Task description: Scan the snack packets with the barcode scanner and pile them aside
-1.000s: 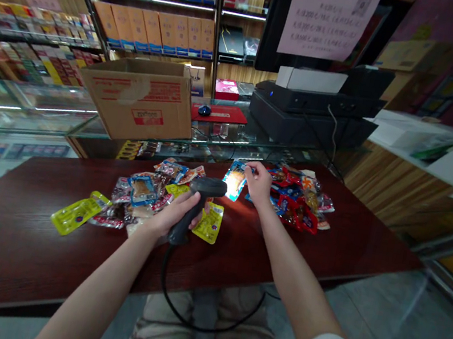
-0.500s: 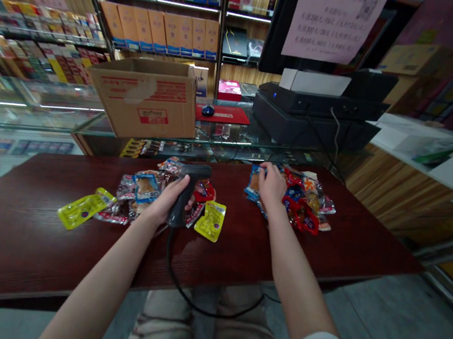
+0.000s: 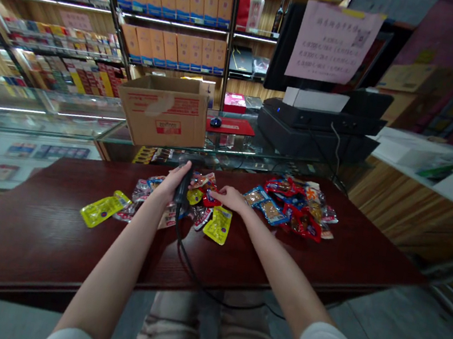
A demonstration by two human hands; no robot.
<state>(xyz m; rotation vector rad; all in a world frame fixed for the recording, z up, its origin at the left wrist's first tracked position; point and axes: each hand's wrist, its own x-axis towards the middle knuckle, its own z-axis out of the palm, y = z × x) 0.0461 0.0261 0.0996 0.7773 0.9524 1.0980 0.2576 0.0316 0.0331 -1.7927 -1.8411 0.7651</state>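
My left hand is wrapped round a black handheld barcode scanner, whose cord hangs past the table edge. Below and around it lies a loose pile of small snack packets, silver, red and yellow. My right hand reaches into the right side of this pile, fingertips pinched at the edge of a red snack packet. Just below sits a yellow packet; another yellow packet lies at the pile's left end. A second pile holds blue packets and red packets, to the right of my right hand.
The dark red wooden table abuts a glass counter. On that counter stand an open cardboard box, a mouse on a red mat, and a cash register with a screen. Stocked shelves rise behind.
My right hand has moved left from the right pile's blue packets to the left pile's red packet. The scanner has turned in my left hand, and the view has tilted up slightly.
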